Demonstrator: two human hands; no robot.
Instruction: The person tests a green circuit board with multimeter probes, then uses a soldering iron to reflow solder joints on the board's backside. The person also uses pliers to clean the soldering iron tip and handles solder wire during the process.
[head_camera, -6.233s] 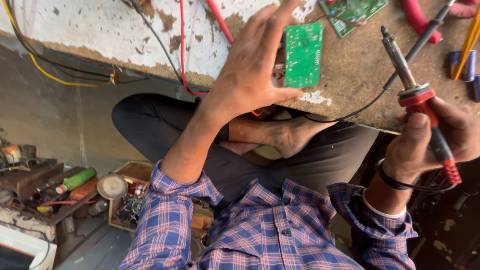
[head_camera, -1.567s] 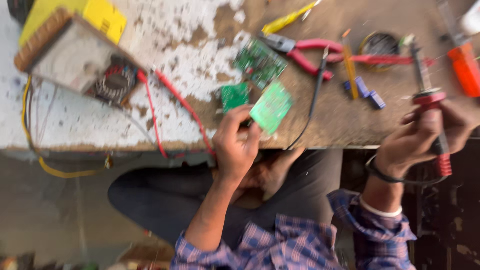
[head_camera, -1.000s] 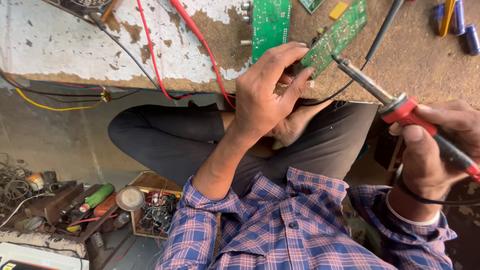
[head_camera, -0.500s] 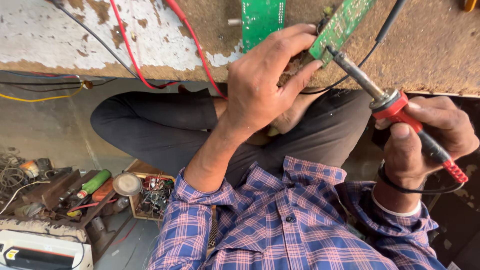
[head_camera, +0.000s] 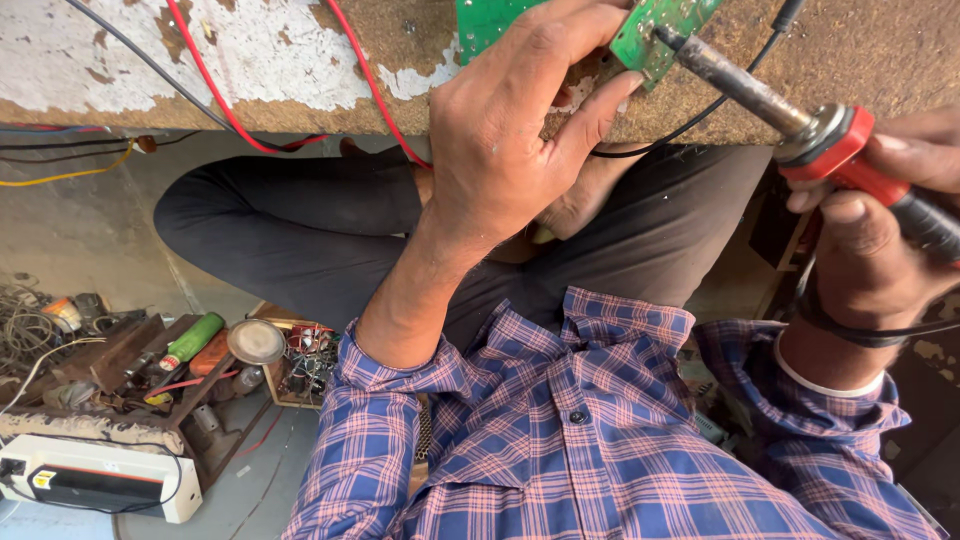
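Left hand (head_camera: 510, 140) pinches the small green circuit board (head_camera: 655, 35) at the bench edge (head_camera: 250, 105), board tilted. Right hand (head_camera: 880, 230) is clamped on the red-handled soldering iron (head_camera: 790, 115); its shaft runs up-left, tip touching the board just beside the left fingertips (head_camera: 600, 105).

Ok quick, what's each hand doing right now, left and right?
Left hand: closed on a small green circuit board at the workbench edge.
Right hand: closed around the red-handled soldering iron, tip on the board.
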